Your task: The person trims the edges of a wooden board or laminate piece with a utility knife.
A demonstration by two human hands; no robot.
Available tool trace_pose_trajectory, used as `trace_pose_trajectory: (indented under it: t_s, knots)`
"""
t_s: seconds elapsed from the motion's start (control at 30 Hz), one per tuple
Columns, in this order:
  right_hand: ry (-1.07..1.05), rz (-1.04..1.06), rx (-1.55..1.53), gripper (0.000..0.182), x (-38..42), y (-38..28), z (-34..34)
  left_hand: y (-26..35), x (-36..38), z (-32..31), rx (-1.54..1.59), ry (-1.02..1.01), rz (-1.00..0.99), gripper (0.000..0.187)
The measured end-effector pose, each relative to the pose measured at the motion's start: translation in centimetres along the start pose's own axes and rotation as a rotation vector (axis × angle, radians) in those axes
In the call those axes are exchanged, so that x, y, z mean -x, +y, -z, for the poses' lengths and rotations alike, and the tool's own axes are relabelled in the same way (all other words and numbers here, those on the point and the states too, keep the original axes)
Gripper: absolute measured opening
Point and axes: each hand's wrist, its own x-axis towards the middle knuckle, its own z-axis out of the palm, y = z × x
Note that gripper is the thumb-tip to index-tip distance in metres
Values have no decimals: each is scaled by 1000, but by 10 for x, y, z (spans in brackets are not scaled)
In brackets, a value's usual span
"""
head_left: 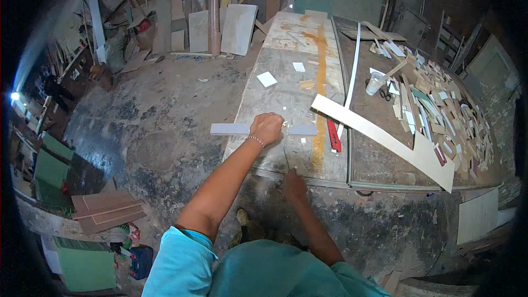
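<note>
My left hand (pixel 267 128), with a bracelet at the wrist, is closed over the middle of a long, narrow whitish strip (pixel 230 128). The strip lies crosswise on the worktable (pixel 269 157), its left end jutting past the table's edge. Lower down, at the near edge, the fingers of my right hand (pixel 295 185) are closed on a thin, dark, slightly curved strip (pixel 286 158) that points up toward my left hand. A red utility knife (pixel 334 136) rests to the right of both hands. Small white squares (pixel 267 80) lie beyond my left hand.
A long pale board (pixel 385 140) slants across the right side of the table. Scissors (pixel 385 94), a plastic cup (pixel 375 83) and a heap of wood offcuts (pixel 440 99) lie farther right. Panels (pixel 239 29) lean at the back, and a dark blue case (pixel 141 261) stands on the floor.
</note>
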Motion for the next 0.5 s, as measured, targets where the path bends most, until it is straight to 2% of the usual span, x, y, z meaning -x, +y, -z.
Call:
trace_pose_trajectory:
  t_s: [0.07,0.17,0.2,0.3,0.37,0.47,0.5]
  knots:
    - [19,-31,-3,28,2,-3,-5,-5,5,-5,-24,21,-44,20]
    - [90,42,-2,24,-20,-1,-2,3,6,-14,-34,-109,-79,23]
    - [111,46,-7,24,-38,-6,-5,-2,6,-17,-43,19,-177,23]
    - [122,1,-41,25,-59,-14,-15,4,17,-3,3,-6,-24,24]
    - [123,-67,-92,28,-58,-12,-17,5,16,-8,24,17,3,23]
    - [127,31,14,27,-31,6,-25,4,15,-7,26,47,9,16]
    - [118,5,-3,26,-19,9,-25,5,14,-7,26,58,0,13]
